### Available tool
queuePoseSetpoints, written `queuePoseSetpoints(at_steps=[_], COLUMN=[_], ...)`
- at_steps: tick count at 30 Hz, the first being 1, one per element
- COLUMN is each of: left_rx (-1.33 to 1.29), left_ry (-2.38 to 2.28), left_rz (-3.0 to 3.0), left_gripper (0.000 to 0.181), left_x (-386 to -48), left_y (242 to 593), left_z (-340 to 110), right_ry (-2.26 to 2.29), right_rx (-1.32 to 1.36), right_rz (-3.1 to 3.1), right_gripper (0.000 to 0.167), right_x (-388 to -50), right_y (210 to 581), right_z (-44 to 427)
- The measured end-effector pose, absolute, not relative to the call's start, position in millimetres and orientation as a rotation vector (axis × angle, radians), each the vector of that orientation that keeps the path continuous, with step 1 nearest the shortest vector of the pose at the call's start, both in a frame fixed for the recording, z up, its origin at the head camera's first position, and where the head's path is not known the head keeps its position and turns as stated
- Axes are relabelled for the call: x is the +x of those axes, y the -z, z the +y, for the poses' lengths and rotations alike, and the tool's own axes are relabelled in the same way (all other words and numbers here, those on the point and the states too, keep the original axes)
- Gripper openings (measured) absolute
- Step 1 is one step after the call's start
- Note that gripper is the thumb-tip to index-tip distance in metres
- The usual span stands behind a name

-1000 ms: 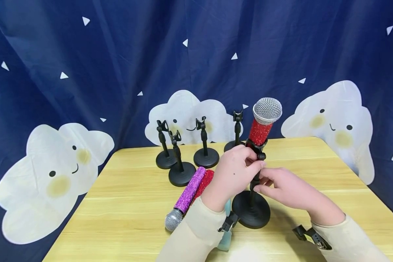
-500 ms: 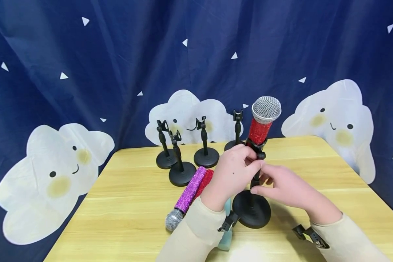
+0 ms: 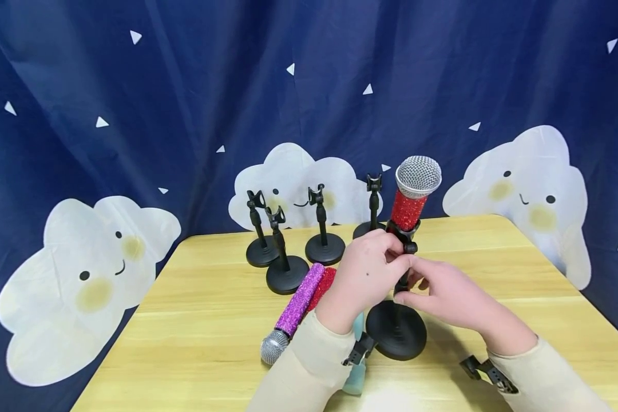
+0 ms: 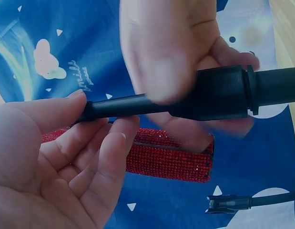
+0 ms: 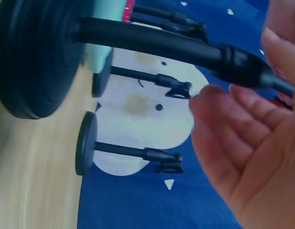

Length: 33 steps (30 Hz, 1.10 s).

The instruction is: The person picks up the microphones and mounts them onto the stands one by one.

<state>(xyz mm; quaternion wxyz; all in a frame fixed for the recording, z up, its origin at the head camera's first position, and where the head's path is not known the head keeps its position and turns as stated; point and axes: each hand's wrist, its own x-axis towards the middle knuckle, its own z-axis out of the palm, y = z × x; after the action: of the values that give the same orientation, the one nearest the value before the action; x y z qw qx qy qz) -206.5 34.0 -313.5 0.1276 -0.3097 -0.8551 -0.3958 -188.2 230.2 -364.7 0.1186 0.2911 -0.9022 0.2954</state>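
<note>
A red glittery microphone with a silver mesh head sits tilted in the clip of a black microphone stand. The stand's round base appears to rest on the table. My left hand pinches the thin upper rod just below the clip, thumb against fingers in the left wrist view. Lower down, my right hand has its thumb and fingers around the thicker collar of the pole. Its thumb is blurred in the left wrist view. Part of the pole is hidden by both hands in the head view.
Several bare black stands are grouped at the back of the wooden table. A purple glitter microphone lies beside a red one. A light blue handle lies partly under my left forearm. A blue curtain hangs behind.
My right thumb and fingers have shifted slightly left around the stand's collar. My left hand, the stand and the red microphone stay nearly in place.
</note>
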Motion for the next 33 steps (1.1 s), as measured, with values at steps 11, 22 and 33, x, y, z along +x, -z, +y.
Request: queuePoseSetpoints(at_steps=[11, 22, 33], left_rx=[-0.924, -0.927, -0.915], left_ry=[1.134, 1.115, 1.107], left_rz=[-2.499, -2.513, -2.497], left_gripper=[0.008, 0.008, 0.008], left_x=[-207.2, -206.0, -206.5], left_y=[312.7, 312.0, 311.5], left_z=[35.0, 34.3, 33.4], right_ry=[-0.902, -0.937, -0.992], right_rx=[0.845, 0.913, 0.965], right_rz=[-2.667, -2.635, -2.605], right_gripper=[0.026, 0.020, 0.016], right_x=[-189.2, -186.9, -189.5], right_y=[364.8, 363.7, 363.4], right_z=[236.2, 233.1, 233.0])
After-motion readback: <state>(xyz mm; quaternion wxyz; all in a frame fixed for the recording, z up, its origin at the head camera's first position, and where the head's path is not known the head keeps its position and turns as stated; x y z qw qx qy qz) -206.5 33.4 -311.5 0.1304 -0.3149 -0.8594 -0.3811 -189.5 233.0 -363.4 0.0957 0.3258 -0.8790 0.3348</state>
